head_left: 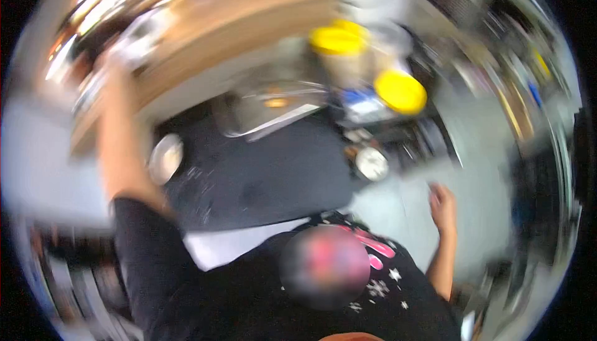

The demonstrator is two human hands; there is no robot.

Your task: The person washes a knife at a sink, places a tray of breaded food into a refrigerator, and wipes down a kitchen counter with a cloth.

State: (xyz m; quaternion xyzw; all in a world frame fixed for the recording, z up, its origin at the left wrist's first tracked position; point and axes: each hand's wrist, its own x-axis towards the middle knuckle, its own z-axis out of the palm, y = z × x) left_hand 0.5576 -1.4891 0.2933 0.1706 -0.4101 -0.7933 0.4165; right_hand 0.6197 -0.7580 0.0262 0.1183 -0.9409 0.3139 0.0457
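My left arm stretches up to the wooden shelf at the upper left. My left hand (111, 61) is smeared by motion, next to a whitish, shiny thing (142, 37) that I cannot make out; whether it grips this does not show. My right hand (442, 203) hangs low at the right, above the grey floor, its fingers loosely curled with a gap and nothing visible in them. Below my left forearm, a small bowl (166, 158) with something pale in it sits at the left edge of the black work surface (261, 176).
A clear tray (273, 107) with a small orange-yellow thing stands at the back of the black surface. Tubs with yellow lids (401, 92) stand at the right back, near a round white-topped container (372, 163). The wooden shelf (249, 20) runs across the back.
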